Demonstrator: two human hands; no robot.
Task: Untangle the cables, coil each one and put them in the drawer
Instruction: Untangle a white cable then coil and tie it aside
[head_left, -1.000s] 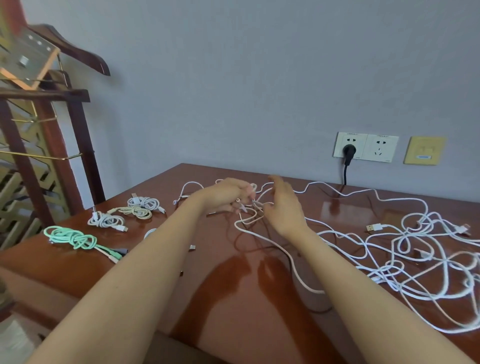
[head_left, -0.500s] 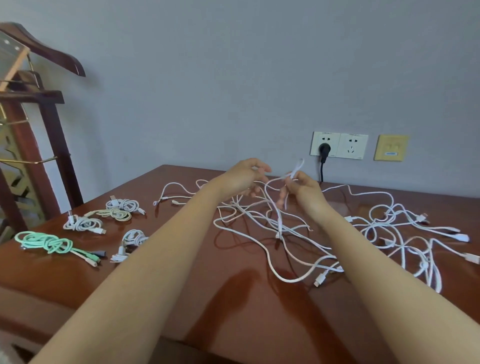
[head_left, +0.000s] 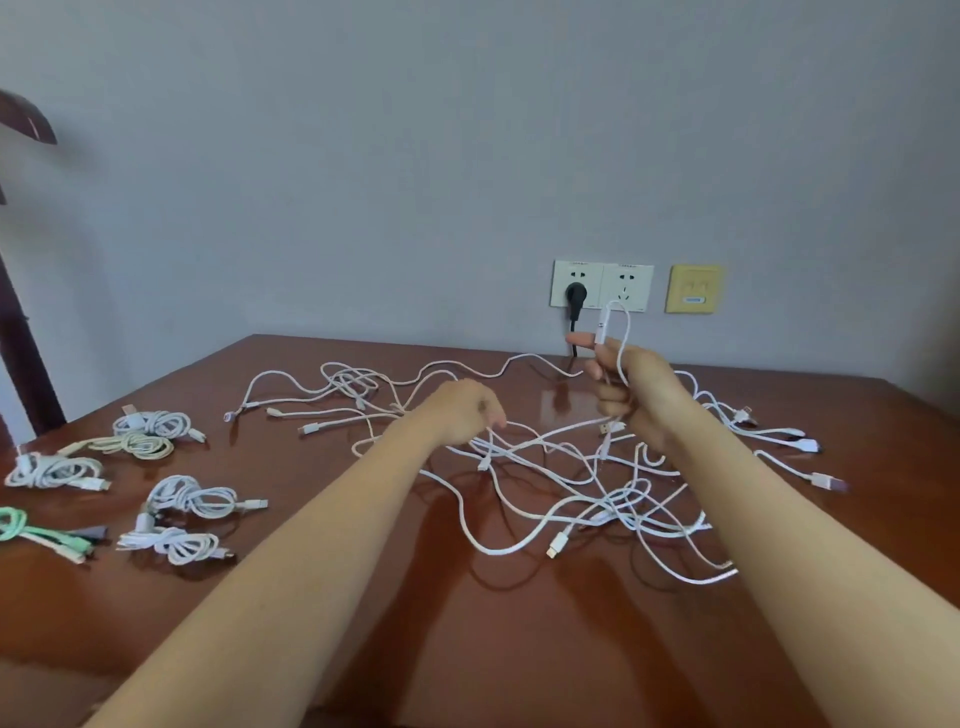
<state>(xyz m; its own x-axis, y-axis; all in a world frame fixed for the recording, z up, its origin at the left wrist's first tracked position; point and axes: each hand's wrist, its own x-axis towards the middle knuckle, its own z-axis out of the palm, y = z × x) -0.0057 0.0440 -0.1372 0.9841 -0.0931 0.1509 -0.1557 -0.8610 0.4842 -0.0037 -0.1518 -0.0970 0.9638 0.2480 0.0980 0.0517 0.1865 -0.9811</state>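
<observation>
Several white cables (head_left: 545, 467) lie knotted on the table (head_left: 467, 649). Our right hand (head_left: 631, 395) pinches one cable end (head_left: 605, 325) aloft; our left hand (head_left: 462, 413), loosely curled, rests on strands. Pulling hard could tighten the knots.

Two bare forearms, no sleeves, left grip (head_left: 464, 410), right grip (head_left: 636, 391)

table (head_left: 311, 597): glossy polished wood | cables (head_left: 545, 467): smooth white plastic
</observation>
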